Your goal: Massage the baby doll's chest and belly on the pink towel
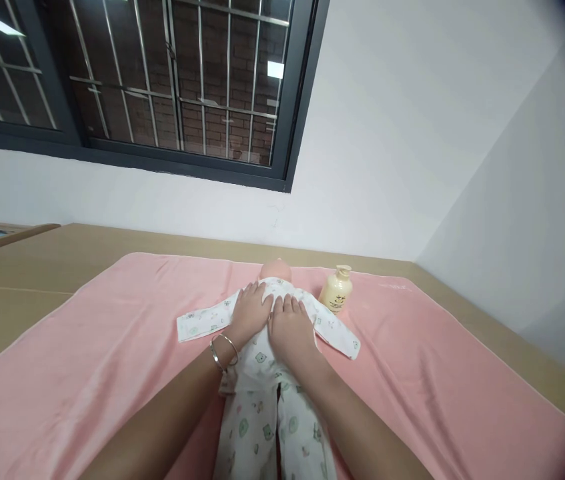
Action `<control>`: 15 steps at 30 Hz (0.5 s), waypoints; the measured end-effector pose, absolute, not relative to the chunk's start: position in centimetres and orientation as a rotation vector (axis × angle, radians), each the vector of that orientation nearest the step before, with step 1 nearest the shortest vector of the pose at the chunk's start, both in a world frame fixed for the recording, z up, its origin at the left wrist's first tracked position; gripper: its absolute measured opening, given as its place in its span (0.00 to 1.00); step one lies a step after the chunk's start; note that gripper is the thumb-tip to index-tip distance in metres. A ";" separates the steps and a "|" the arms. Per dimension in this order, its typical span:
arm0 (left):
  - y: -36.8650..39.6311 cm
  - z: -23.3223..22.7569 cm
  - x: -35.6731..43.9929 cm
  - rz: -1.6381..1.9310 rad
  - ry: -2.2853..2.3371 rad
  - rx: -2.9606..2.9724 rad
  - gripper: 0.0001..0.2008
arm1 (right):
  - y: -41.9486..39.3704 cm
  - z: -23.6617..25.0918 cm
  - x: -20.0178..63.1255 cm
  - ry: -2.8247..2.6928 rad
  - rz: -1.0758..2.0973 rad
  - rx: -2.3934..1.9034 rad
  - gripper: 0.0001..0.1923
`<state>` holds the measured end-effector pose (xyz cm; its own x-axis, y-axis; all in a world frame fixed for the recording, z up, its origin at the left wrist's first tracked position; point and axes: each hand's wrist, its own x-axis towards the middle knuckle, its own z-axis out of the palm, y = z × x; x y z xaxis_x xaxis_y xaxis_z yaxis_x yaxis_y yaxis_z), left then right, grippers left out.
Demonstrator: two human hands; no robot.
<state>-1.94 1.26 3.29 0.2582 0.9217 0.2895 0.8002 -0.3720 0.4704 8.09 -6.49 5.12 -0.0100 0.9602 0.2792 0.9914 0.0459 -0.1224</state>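
Observation:
A baby doll (261,357) in a white long-sleeved top and trousers with a green print lies stretched out, its bare round head (275,269) pointing away from me and its sleeves spread to both sides. Flat on the left side of its upper body rests my left hand (251,312), fingers extended, a silver bangle at the wrist. My right hand (292,327) lies flat beside it on the right side, fingers pointing toward the head. Both palms are hidden against the cloth. Right of the doll's shoulder stands a pale yellow pump bottle (336,290).
Under the doll spreads a pink blanket (127,353), wrinkled in places, over a wooden surface (22,287). A white wall (362,133) rises behind and to the right. A dark-framed window (187,87) with metal bars is above at the left.

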 end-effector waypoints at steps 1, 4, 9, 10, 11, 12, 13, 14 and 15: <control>1.3 3.3 -2.0 0.763 1.615 2.304 0.26 | -6.4 5.1 8.1 -2.066 -0.136 -1.949 0.28; 0.5 3.4 -1.6 0.773 1.657 2.355 0.24 | -5.2 4.8 9.7 -2.053 0.002 -1.841 0.27; -2.8 3.7 -0.3 0.840 1.742 2.481 0.22 | -2.6 3.9 13.4 -1.901 0.117 -1.850 0.28; -3.3 3.8 0.0 0.839 1.745 2.498 0.22 | -2.4 3.8 13.7 -1.897 0.098 -1.867 0.28; -3.6 3.9 0.1 0.832 1.745 2.507 0.22 | -2.5 3.8 13.6 -1.902 0.070 -1.881 0.28; -3.7 3.9 0.2 0.826 1.744 2.505 0.22 | -2.7 3.9 13.4 -1.917 0.033 -1.890 0.27; -3.6 3.9 0.1 0.825 1.745 2.491 0.22 | -3.0 4.1 12.9 -1.929 -0.008 -1.904 0.27; -3.2 3.9 0.0 0.831 1.745 2.466 0.22 | -3.5 4.3 12.2 -1.936 -0.046 -1.928 0.26; -2.7 3.7 -0.2 0.844 1.745 2.431 0.23 | -4.0 4.5 11.5 -1.941 -0.078 -1.959 0.26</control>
